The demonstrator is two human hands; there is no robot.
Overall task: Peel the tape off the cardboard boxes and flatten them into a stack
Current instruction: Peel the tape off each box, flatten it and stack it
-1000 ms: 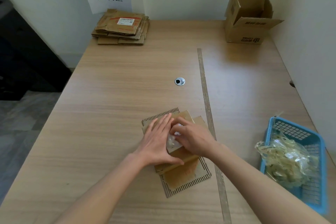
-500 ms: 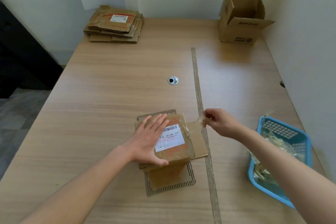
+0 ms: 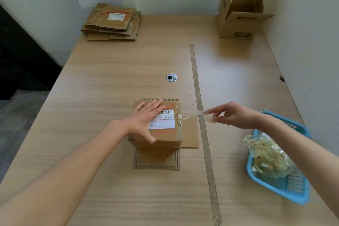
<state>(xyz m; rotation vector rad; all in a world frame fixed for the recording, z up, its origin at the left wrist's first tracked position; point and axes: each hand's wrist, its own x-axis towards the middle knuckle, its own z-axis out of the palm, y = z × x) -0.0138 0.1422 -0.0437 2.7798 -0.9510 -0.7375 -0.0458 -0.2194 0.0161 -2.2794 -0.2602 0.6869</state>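
A: Your left hand [image 3: 145, 121] is lying flat, fingers straight, pressing down on the small brown cardboard box with the white shipping label [image 3: 161, 134], near the middle of the pale wooden table [image 3: 110, 79]. Your right hand [image 3: 233, 115] is pinching the free end of a clear strip of packing tape [image 3: 189, 115], which is stretching taut from the box's right top edge, out over a flap lying open on the table.

B: Noted. What could be going wrong from here?

A: The strip is looking thin and twisted, so a sharp tug may be snapping it and leaving a stub on the box. If your left palm is easing off, the light box may be sliding or tipping toward the pull. The label sits just beside the anchored end, so the tape could be tearing its edge.

B: And the rest?

A: The blue plastic basket of crumpled used tape [image 3: 286, 185] is sitting near your right forearm. The stack of flattened cardboard [image 3: 111, 24] is waiting at the far left, with an open upright brown carton [image 3: 238, 24] at the far right
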